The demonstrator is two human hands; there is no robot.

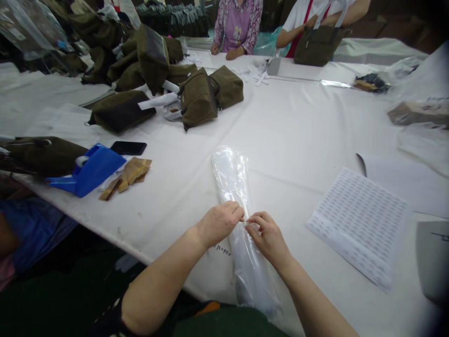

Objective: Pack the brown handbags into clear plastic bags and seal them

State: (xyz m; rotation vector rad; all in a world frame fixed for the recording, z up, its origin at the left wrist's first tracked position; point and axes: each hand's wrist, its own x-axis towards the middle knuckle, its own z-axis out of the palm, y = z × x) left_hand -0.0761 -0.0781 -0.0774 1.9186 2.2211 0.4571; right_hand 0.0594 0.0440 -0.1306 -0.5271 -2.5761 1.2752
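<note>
Curls the fingers of the left hand together over the middle of the clear plastic bundle; bends those of the right hand just beside, thumb and forefinger near each other, grip impossible to tell. Lies lengthwise, near to far, beneath both, on the white surface, left of the printed sheet.

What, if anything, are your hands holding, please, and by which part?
The left hand and right hand nearly meet over the middle of the clear plastic; what their fingertips pinch, if anything, cannot be told.
</note>
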